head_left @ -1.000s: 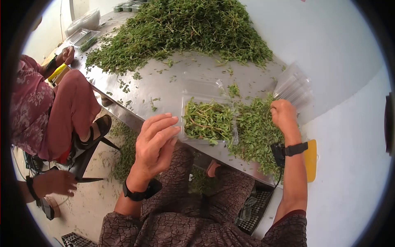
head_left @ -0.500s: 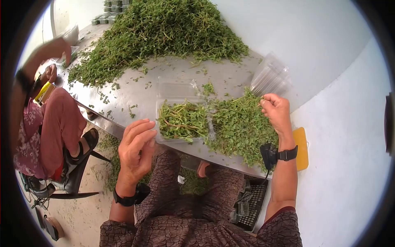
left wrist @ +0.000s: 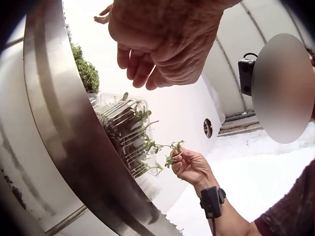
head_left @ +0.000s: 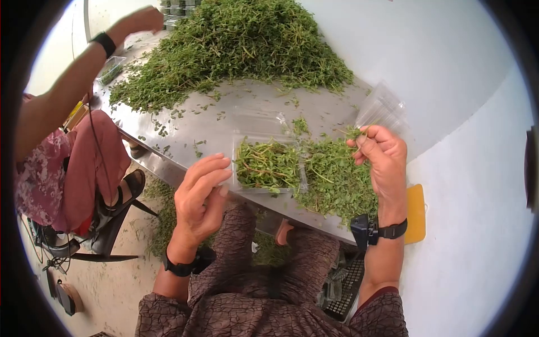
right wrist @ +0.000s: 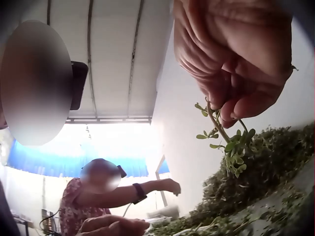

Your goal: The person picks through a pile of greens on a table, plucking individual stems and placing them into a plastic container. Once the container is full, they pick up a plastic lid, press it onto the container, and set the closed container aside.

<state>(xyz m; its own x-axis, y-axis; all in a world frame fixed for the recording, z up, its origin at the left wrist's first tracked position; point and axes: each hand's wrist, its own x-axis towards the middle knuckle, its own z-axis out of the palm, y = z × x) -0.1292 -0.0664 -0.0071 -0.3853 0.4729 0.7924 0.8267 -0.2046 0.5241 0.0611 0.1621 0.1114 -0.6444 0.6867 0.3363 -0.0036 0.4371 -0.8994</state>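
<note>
The clear tray (head_left: pixel 304 180) of greens sits at the near edge of the metal table (head_left: pixel 241 101), its lid (head_left: pixel 257 124) folded back on the far side. Just left of the tray, the left hand (head_left: pixel 199 201) holds nothing, its fingers loosely extended; whether it touches the tray cannot be told. Right of the tray, the right hand (head_left: pixel 387 163) pinches a green sprig (right wrist: pixel 238 150) between thumb and fingers, above the loose greens (head_left: pixel 339 182). These greens lie between that hand and the tray, right up to its side. Beyond the tray to the right lean stacked clear containers (head_left: pixel 382 109); farther right of the tray is a yellow board (head_left: pixel 415 213). A large heap (head_left: pixel 241 50) rises behind the tray. Well left of it, another person's arm (head_left: pixel 64 92) reaches over the table's far-left side. A black crate (head_left: pixel 350 283) stands below the tray's right.
</note>
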